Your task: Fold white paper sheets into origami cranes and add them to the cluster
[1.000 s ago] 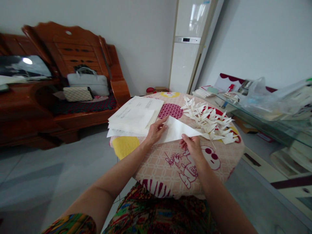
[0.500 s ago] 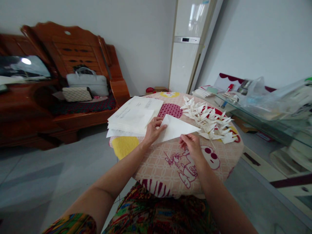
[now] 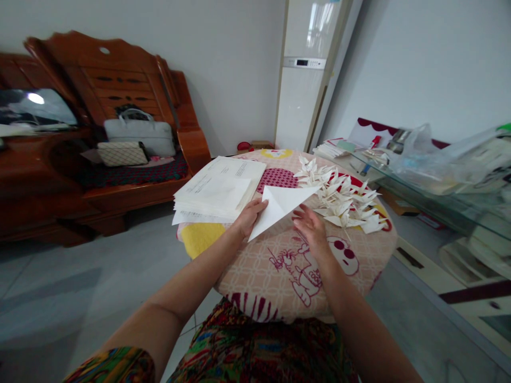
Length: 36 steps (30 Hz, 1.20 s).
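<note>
A folded sheet of white paper (image 3: 278, 208), triangular in outline, is raised at a tilt over the round cloth-covered table (image 3: 255, 276). My left hand (image 3: 250, 217) grips its left edge, thumb on top and fingers underneath. Just right of the paper's lower edge is my right hand (image 3: 311, 230), its fingers apart and holding nothing. To the left lies a stack of printed paper sheets (image 3: 219, 183). Many folded white paper cranes (image 3: 339, 197) crowd together at the table's right side.
A carved wooden sofa (image 3: 120, 80) with a grey handbag (image 3: 139, 133) and a quilted purse (image 3: 123, 153) stands at the left. Behind the table rises a white cabinet air conditioner (image 3: 299, 101). A glass-topped stand (image 3: 431, 202) with plastic bags runs along the right.
The folded paper has been lifted and turned, its right point swinging up and away from me. My right hand has let go of its edge and opened. The left hand keeps its grip.
</note>
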Tool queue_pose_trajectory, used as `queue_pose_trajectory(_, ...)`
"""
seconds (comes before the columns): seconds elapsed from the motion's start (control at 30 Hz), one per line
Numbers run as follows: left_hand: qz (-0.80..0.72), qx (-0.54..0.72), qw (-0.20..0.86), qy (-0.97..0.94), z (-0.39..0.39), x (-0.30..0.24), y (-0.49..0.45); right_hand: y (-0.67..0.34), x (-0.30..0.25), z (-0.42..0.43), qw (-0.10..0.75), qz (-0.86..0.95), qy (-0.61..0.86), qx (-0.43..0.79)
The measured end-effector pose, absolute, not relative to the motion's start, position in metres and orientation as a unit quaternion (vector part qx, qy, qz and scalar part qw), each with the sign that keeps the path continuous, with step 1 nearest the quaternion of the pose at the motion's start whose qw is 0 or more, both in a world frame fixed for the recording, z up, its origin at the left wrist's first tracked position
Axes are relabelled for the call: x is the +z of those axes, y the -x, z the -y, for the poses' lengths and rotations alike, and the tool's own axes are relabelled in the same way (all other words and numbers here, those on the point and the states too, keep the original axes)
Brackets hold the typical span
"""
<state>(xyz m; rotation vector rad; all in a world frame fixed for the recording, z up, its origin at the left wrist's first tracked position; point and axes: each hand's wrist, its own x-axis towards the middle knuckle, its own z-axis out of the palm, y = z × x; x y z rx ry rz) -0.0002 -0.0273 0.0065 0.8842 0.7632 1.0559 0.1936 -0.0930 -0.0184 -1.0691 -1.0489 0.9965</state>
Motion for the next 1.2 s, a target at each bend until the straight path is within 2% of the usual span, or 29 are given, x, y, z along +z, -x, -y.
queue_pose_trajectory(0.33, -0.343, 0.391, 0.785, -0.338, 0.025, 0.006, 0.007, -0.190, -0.013, 0.094, 0.631, 0.445, 0.453, 0.447)
queue_pose_trajectory(0.43, -0.343, 0.418, 0.765, -0.350, 0.022, 0.003, 0.008, -0.190, -0.011, 0.096, 0.626, 0.430, 0.457, 0.463)
queue_pose_trajectory(0.63, -0.391, 0.553, 0.619, -0.398, 0.022, -0.003, 0.019, -0.200, -0.009, 0.102, 0.612, 0.393, 0.474, 0.496)
queue_pose_trajectory(0.8, -0.476, 0.505, 0.519, -0.499, 0.028, -0.018, 0.030, -0.215, -0.013, 0.119, 0.571, 0.390, 0.520, 0.501)
queue_pose_trajectory(0.93, -0.526, 0.469, 0.341, -0.622, 0.035, -0.013, 0.034, -0.223, -0.017, 0.132, 0.542, 0.396, 0.575, 0.469)
queue_pose_trajectory(1.03, -0.422, 0.450, 0.223, -0.755, 0.050, -0.002, 0.031, -0.223, -0.017, 0.136, 0.516, 0.418, 0.591, 0.458)
queue_pose_trajectory(1.2, -0.228, 0.231, 0.212, -0.922, 0.085, -0.008, 0.012, -0.220, -0.017, 0.137, 0.498, 0.409, 0.611, 0.460)
